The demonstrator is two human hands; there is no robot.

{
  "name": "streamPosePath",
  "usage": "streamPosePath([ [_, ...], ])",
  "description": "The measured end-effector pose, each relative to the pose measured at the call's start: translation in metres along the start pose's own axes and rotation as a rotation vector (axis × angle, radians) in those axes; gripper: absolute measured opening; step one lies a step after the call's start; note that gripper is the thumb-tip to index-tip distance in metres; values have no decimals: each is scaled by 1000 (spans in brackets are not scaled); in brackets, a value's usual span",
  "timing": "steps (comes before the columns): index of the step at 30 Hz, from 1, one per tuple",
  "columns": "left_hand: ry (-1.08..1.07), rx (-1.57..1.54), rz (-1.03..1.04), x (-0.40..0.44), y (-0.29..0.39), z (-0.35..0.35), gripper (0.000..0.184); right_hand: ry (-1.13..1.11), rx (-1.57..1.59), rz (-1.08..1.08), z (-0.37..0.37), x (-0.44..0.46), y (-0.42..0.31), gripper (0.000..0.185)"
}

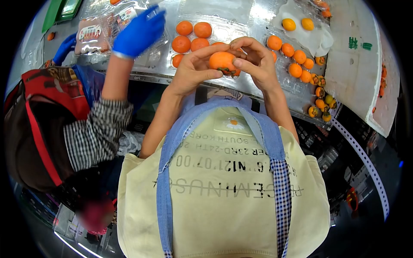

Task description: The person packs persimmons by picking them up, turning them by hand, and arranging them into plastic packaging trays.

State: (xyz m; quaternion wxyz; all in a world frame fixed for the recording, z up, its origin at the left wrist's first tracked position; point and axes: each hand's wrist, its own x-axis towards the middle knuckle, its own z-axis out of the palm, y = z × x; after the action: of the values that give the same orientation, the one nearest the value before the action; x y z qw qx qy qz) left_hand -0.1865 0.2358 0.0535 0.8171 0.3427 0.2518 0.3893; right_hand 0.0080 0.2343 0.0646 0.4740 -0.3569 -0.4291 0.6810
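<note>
My pale yellow apron [228, 215], with its blue straps and printed letters, is nearest to me. Beyond it, my two bare hands are raised in front of me at the table's edge. My left hand [189, 69] curves round one side of a persimmon [220, 61], thumb beneath and fingers over the top; my right hand [258, 64] closes round the other side, its thumb pressed against the skin. Both sets of fingers are gripping that one fruit, held up between them with its dark green leafy cap low and towards me.

Just past my fingers, more persimmons [181, 44] sit in a clear tray on the metal table [172, 77]. To my right, a slanting group of loose fruit [294, 70] runs near a cluster with leafy tops [319, 92] by the table's edge. Beside them stands a white box [348, 73] with green writing. On my left, a co-worker in a checked sleeve [97, 133] has a blue glove [140, 34] over some clear packs [92, 36]. Farther off, two yellower fruits [288, 24] rest on a white plastic sheet [297, 10].
</note>
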Motion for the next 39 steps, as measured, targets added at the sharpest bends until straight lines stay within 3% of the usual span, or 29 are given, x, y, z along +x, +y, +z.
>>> streamPosePath([
  [7, 214, 286, 154, 6, 2, 15, 63, 92, -227, 115, 0, 5, 2, 42],
  [10, 238, 651, 273, 6, -1, 10, 62, 54, -274, 194, 7, 3, 0, 50],
  [13, 230, 814, 316, 5, 0, 12, 59, 61, -225, 228, 13, 0, 0, 54],
  [25, 217, 936, 378, 2, -5, 12, 57, 61, -414, 143, 9, -2, 3, 55],
  [31, 118, 1213, 405, 7, 5, 17, 62, 45, -582, 108, 7, 2, 5, 57],
  [37, 162, 1171, 418, 7, 1, 11, 60, 119, -572, 18, 3, -1, 24, 58],
  [39, 205, 672, 203, 2, -2, 9, 53, 133, -558, -18, 5, -1, 19, 59],
])
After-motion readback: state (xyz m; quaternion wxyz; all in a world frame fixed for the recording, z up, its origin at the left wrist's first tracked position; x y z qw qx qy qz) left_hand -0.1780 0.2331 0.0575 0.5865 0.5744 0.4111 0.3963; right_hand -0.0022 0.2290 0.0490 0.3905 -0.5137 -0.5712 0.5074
